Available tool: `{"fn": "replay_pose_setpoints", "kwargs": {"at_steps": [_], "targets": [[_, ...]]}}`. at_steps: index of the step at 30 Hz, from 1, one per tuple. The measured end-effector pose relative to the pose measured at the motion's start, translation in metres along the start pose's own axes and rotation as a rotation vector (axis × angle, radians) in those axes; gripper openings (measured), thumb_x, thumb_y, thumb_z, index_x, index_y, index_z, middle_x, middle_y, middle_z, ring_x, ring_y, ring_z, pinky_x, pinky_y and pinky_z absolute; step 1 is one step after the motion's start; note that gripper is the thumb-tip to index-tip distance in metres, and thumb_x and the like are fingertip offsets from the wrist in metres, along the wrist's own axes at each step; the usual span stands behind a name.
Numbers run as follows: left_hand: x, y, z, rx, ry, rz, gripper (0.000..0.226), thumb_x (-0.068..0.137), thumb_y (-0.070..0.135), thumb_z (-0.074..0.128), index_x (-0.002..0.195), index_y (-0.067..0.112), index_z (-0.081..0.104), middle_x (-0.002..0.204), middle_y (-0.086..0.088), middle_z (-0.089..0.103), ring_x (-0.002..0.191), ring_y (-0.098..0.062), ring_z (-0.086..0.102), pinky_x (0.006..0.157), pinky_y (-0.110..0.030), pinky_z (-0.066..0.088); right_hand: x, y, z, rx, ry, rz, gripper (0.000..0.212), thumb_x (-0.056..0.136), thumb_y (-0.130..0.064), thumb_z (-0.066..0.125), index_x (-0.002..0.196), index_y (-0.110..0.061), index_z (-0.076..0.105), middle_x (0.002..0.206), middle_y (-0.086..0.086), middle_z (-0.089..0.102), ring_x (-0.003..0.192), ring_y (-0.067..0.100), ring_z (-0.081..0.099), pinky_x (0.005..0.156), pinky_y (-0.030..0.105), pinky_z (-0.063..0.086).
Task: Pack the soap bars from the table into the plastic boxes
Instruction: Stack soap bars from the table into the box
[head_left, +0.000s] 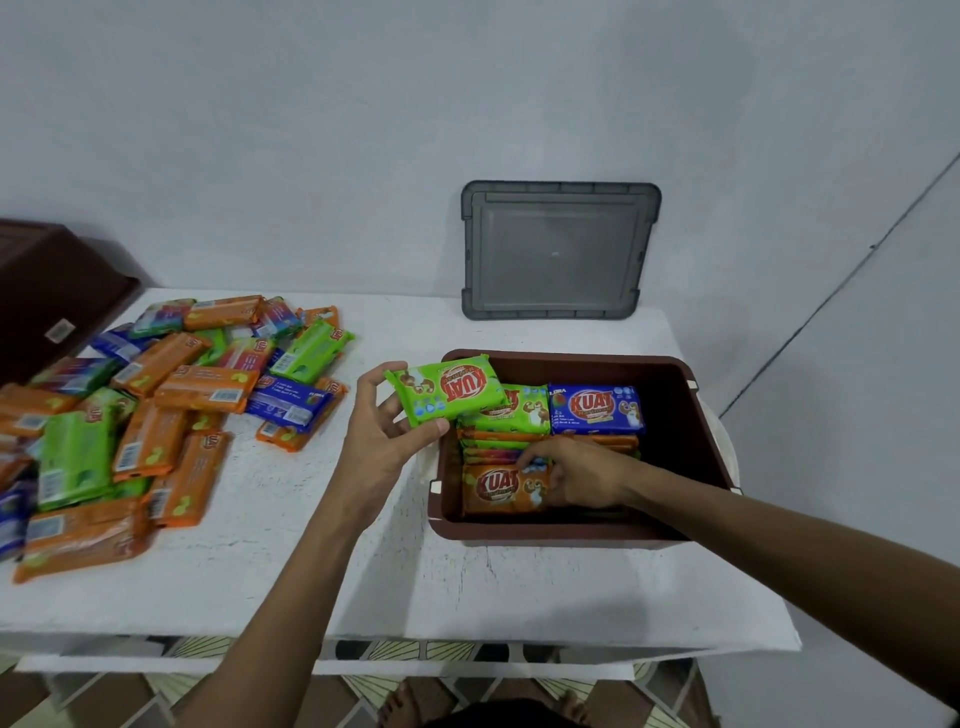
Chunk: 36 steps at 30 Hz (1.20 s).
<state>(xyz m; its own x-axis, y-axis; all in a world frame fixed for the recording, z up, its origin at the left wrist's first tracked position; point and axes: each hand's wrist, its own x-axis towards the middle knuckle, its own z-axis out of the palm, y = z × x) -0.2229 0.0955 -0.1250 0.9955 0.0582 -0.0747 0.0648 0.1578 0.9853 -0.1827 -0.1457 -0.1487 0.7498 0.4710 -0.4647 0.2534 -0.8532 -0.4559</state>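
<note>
A brown plastic box (680, 415) sits on the white table, right of centre, with several wrapped soap bars packed in rows inside. My left hand (384, 441) grips a green soap bar (447, 392) just above the box's left rim. Inside the box, my right hand (582, 473) has its fingers curled over an orange soap bar (498, 488) at the near end of the row. A blue bar (597, 410) and a green bar (511, 415) stand at the far end. A loose pile of soap bars (171, 395) covers the table's left side.
A grey box lid (558, 249) leans upright against the wall behind the box. A dark brown box (47, 296) stands at the far left. Bare white table (415, 582) lies between the pile and the box and along the near edge. Tiled floor shows below.
</note>
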Motion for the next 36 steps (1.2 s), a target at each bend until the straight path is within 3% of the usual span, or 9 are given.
{"fn": "replay_pose_setpoints", "kwargs": {"at_steps": [9,13,19,22,26,29,31,34,36], "targets": [[0.001,0.0,0.0,-0.006,-0.001,-0.003,0.063,0.075,0.003,0.072,0.123,0.033,0.043,0.113,0.002,0.069,0.101,-0.017,0.068,0.074,-0.027,0.058,-0.003,0.0,0.004,-0.132,0.029,-0.059,0.051,0.089,-0.026,0.068,0.136,-0.023,0.05,0.139,0.001,0.053,0.123,0.019,0.052,0.1,0.035,0.049],[0.001,0.001,-0.001,0.003,-0.026,0.001,0.063,0.078,-0.003,0.07,0.123,0.031,0.043,0.107,0.007,0.072,0.099,-0.016,0.069,0.071,-0.025,0.057,-0.016,-0.002,-0.014,-0.107,-0.028,-0.08,0.047,0.092,-0.031,0.063,0.136,-0.021,0.05,0.132,0.001,0.059,0.111,0.016,0.059,0.087,0.026,0.049],[-0.002,0.007,0.001,0.03,-0.1,-0.003,0.064,0.077,-0.002,0.07,0.124,0.033,0.042,0.117,-0.003,0.068,0.105,-0.022,0.066,0.076,-0.028,0.057,-0.034,-0.012,-0.045,0.342,0.228,-0.167,0.03,0.096,-0.021,0.059,0.124,-0.014,0.057,0.094,0.007,0.073,0.081,0.016,0.072,0.079,0.032,0.059],[-0.002,0.015,0.007,0.036,-0.165,-0.002,0.065,0.073,0.004,0.071,0.124,0.033,0.042,0.123,-0.008,0.064,0.108,-0.024,0.065,0.076,-0.03,0.057,-0.038,-0.025,-0.051,0.674,0.331,-0.218,0.039,0.094,-0.015,0.061,0.132,-0.018,0.052,0.099,0.011,0.071,0.091,0.022,0.071,0.08,0.033,0.06],[-0.001,0.025,0.012,0.025,-0.319,-0.004,0.067,0.077,-0.001,0.066,0.133,0.026,0.04,0.122,-0.007,0.065,0.108,-0.025,0.064,0.081,-0.033,0.057,-0.039,-0.035,-0.053,0.915,0.313,-0.211,0.046,0.09,-0.015,0.067,0.133,-0.023,0.051,0.111,0.011,0.067,0.099,0.022,0.07,0.08,0.033,0.059],[0.003,0.027,0.018,0.082,-0.384,0.022,0.068,0.084,-0.007,0.061,0.139,0.028,0.041,0.126,-0.003,0.062,0.11,-0.02,0.063,0.082,-0.031,0.056,-0.037,-0.034,-0.054,0.92,0.291,-0.164,0.047,0.085,-0.014,0.073,0.128,-0.021,0.056,0.099,0.007,0.07,0.091,0.02,0.071,0.073,0.032,0.056],[0.004,0.026,0.024,0.091,-0.373,0.039,0.069,0.087,-0.008,0.059,0.141,0.03,0.04,0.126,-0.002,0.062,0.105,-0.018,0.065,0.08,-0.027,0.054,-0.038,-0.032,-0.054,0.891,0.248,-0.157,0.041,0.085,-0.011,0.072,0.124,-0.015,0.06,0.102,0.008,0.072,0.093,0.022,0.071,0.078,0.032,0.057],[0.007,0.024,0.029,0.213,-0.318,0.098,0.065,0.088,0.002,0.063,0.14,0.035,0.04,0.125,0.003,0.063,0.099,-0.018,0.067,0.082,-0.028,0.055,-0.043,-0.027,-0.054,0.906,0.158,-0.178,0.021,0.088,-0.002,0.067,0.108,-0.009,0.064,0.103,0.008,0.072,0.093,0.02,0.07,0.083,0.033,0.056],[0.01,0.021,0.03,0.34,-0.282,0.165,0.055,0.09,0.009,0.064,0.136,0.033,0.045,0.123,0.008,0.064,0.098,-0.017,0.066,0.084,-0.03,0.056,-0.047,-0.022,-0.054,0.906,0.138,-0.174,0.027,0.086,0.003,0.066,0.11,-0.008,0.06,0.109,0.01,0.07,0.098,0.021,0.069,0.085,0.036,0.057]]}}
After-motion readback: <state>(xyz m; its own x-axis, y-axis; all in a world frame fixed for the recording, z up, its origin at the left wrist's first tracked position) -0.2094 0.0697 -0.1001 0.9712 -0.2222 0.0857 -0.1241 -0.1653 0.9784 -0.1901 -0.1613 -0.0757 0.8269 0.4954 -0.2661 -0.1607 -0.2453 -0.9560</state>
